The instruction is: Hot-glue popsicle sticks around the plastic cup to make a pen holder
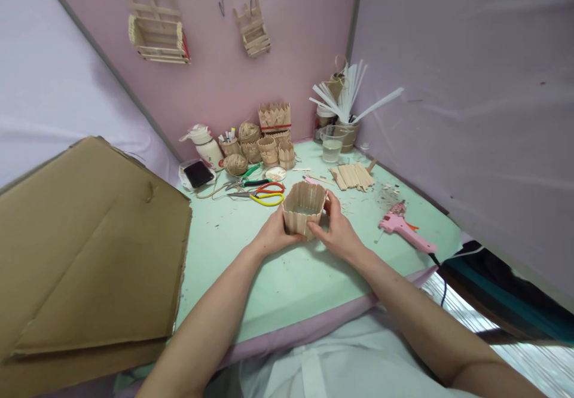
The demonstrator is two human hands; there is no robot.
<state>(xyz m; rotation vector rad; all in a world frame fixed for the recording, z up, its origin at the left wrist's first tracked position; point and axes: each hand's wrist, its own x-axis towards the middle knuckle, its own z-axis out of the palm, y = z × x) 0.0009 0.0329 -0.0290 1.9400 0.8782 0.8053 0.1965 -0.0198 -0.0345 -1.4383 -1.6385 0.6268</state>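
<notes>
A pale wooden container point(299, 221) with a jagged rim and a hollow inside stands between my hands over the middle of the green tabletop. My left hand point(275, 233) holds its left side, the thumb along the lower front. On the right side, my right hand point(336, 227) has its thumb against the front wall and its fingers round the side and back. Just behind and left of the container lie scissors with red and yellow handles point(268, 198). The container's underside is hidden.
A pink glue gun point(408, 233) lies on the right. Flat wooden sticks point(353, 177), a cup of clear liquid point(332, 150), twine balls point(249, 132) and small wooden pots point(268, 152) are at the back. A phone point(198, 174) is back left; cardboard point(98, 254) covers the left side.
</notes>
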